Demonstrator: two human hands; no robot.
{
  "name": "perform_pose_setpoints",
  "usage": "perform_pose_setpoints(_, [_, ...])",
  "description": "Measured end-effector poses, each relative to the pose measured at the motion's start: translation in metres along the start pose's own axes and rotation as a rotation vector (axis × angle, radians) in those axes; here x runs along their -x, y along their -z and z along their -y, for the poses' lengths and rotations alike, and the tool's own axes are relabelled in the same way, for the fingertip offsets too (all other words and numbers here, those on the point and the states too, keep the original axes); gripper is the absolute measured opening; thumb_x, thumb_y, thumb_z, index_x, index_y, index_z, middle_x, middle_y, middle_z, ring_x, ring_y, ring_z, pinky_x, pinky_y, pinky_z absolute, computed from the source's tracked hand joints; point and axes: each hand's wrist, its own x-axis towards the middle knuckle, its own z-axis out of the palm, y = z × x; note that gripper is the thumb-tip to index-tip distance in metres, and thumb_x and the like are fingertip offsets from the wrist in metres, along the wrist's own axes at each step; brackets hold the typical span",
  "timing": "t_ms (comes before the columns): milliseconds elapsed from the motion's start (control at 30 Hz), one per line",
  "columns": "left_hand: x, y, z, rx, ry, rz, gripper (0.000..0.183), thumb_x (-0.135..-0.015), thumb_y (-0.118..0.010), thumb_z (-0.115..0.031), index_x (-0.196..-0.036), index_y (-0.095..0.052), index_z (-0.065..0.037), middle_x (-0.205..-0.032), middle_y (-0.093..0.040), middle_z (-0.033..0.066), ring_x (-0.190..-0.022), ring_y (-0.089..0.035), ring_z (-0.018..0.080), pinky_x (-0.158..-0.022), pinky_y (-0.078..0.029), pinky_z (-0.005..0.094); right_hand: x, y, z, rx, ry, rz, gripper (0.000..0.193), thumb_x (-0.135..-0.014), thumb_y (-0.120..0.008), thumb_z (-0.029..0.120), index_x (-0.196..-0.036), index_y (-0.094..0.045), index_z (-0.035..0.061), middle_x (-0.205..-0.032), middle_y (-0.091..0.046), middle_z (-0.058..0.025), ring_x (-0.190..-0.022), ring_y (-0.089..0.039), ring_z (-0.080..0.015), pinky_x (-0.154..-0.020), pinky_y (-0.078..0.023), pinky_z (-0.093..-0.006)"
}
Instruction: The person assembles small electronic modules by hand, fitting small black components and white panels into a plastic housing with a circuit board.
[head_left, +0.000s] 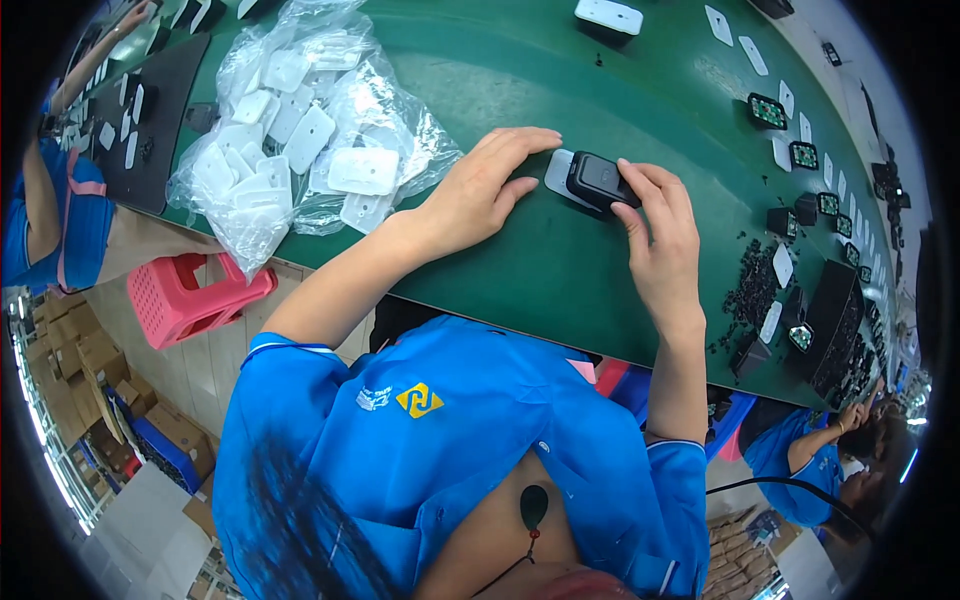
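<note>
A black plastic housing with rounded corners (597, 180) lies on the green table. Part of a white rounded plate (558, 172) sticks out from under its left side. My right hand (660, 222) grips the housing's right end between thumb and fingers. To the left, my left hand (475, 195) is open, its fingers stretched toward the white plate and its thumb apart. Its index fingertip is close to the plate's edge; I cannot tell whether they touch. Left of that hand, a clear plastic bag (385, 110) spreads out, holding many white rounded plates (310, 135).
Black housings with green circuit boards (767, 111), white plates (782, 266) and scattered small black parts (752, 285) lie at the right. Another white-topped unit (610, 16) sits at the back. A pink stool (190, 300) stands left. Co-workers sit at both sides.
</note>
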Motion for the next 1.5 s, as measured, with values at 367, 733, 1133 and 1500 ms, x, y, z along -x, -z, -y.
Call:
perform_pose_setpoints(367, [0.001,-0.001,0.004,0.018,0.002,-0.004,0.049,-0.081,-0.056,0.007,-0.128,-0.050,-0.005,-0.130,-0.053,0.0120,-0.122,-0.048,0.0311,-0.104,-0.038,0.0398,-0.009,-0.011,0.005,0.085,0.042,0.108,0.034,-0.080,-0.067,0.005,-0.113,-0.063,0.0041,-0.105,-0.059,-0.0102,-0.093,-0.057,-0.0272,-0.077,-0.050,-0.0366])
perform_pose_setpoints(733, [-0.001,-0.007,0.006,-0.417,-0.309,-0.009,0.047,-0.076,-0.066,-0.004,-0.122,-0.057,-0.002,-0.128,-0.056,0.0136,-0.114,-0.056,0.0295,-0.093,-0.047,0.0392,-0.008,-0.018,0.002,0.246,0.181,0.085,0.037,-0.074,-0.067,0.003,-0.111,-0.064,0.0054,-0.102,-0.059,-0.0103,-0.092,-0.058,-0.0270,-0.072,-0.052,-0.0349])
perform_pose_setpoints(1133, [-0.063,0.015,0.025,-0.032,0.129,-0.235,0.029,-0.090,-0.062,-0.020,-0.108,-0.061,0.002,-0.084,-0.066,0.0117,-0.071,-0.064,0.0174,-0.066,-0.051,0.0302,-0.032,-0.011,-0.033,-0.650,-0.381,-0.084,0.031,-0.097,-0.055,0.022,-0.122,-0.059,0.0042,-0.104,-0.063,-0.0052,-0.088,-0.058,-0.0108,-0.071,-0.049,-0.0228])
perform_pose_setpoints(1500, [-0.158,0.100,0.099,0.202,0.757,-0.077,0.037,-0.096,-0.055,-0.028,-0.110,-0.058,0.006,-0.084,-0.068,0.0136,-0.067,-0.065,0.0146,-0.062,-0.054,0.0237,0.018,0.024,-0.044,-0.554,-0.517,-0.243,0.024,-0.097,-0.055,0.022,-0.107,-0.066,0.0032,-0.101,-0.066,-0.0054,-0.082,-0.059,-0.0080,-0.066,-0.046,-0.0206])
